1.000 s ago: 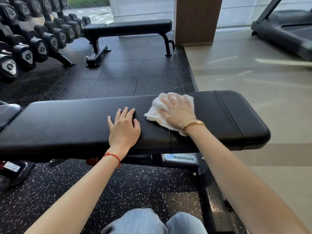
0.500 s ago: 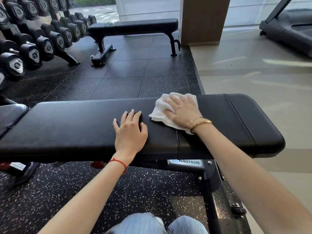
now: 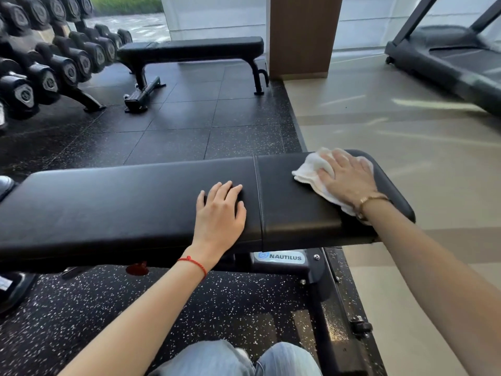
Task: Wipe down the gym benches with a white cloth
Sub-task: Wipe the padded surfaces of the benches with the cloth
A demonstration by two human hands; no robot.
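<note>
While the near bench (image 3: 135,202) runs its long axis from the left edge of the frame to the right of centre, the figure is read in that order. At the left, most of the padded surface lies bare and dark. At centre, the left hand (image 3: 219,213) rests flat on the long pad, fingers straight and slightly spread, just left of the seam (image 3: 257,196) that divides the long pad from the short end pad; its grip has hold of nothing and appears only to brace. Right of the seam, the white cloth (image 3: 311,169) lies bunched on the end pad, toward the far edge. The right hand (image 3: 345,176) presses down on the cloth with fingers extended, palm over its right half; the cloth's left part shows beyond the fingertips, and a corner emerges under the wrist. This grip does not curl round the cloth: it is an open, flat press.

The deciding relation is that the cloth sits at the bench's right end, so nearly all of the surface lies to its left along the long axis. A return stroke leftward would probably meet the left hand first. In the upper centre, a second bench (image 3: 195,47) stands well apart, beside the dumbbell rack (image 3: 54,63) at upper left.
</note>
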